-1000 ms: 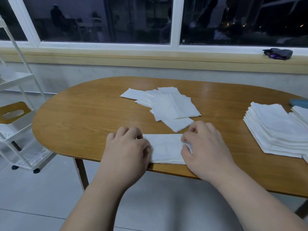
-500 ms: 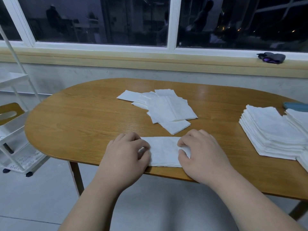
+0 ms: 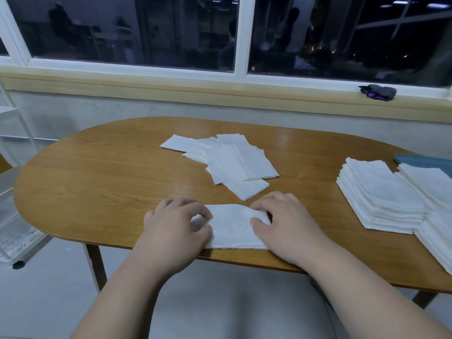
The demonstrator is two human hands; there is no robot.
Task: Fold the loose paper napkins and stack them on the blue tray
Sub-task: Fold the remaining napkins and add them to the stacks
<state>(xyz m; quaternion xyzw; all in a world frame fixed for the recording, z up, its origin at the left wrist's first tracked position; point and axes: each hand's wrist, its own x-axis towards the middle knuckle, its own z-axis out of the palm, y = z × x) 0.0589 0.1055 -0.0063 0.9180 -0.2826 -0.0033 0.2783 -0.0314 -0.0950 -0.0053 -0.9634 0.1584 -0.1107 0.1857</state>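
A white paper napkin [image 3: 232, 226] lies at the near edge of the wooden table [image 3: 97, 179]. My left hand [image 3: 175, 231] pinches its left end between thumb and fingers. My right hand [image 3: 286, 226] pinches its right end, where a corner is lifted off the table. Several loose napkins [image 3: 230, 162] lie overlapping in the middle of the table. At the right, stacks of folded napkins [image 3: 384, 194] cover most of the blue tray [image 3: 420, 160], of which only a far strip shows.
A white rolling shelf cart [image 3: 9, 216] stands left of the table. A dark small object [image 3: 378, 91] lies on the window sill at the back right. Bare tabletop stretches to the left of the loose napkins.
The view has shifted a little. Both hands stay on the napkin's ends; the fingers of my left hand have opened slightly around the edge, and the right corner is raised a bit more.
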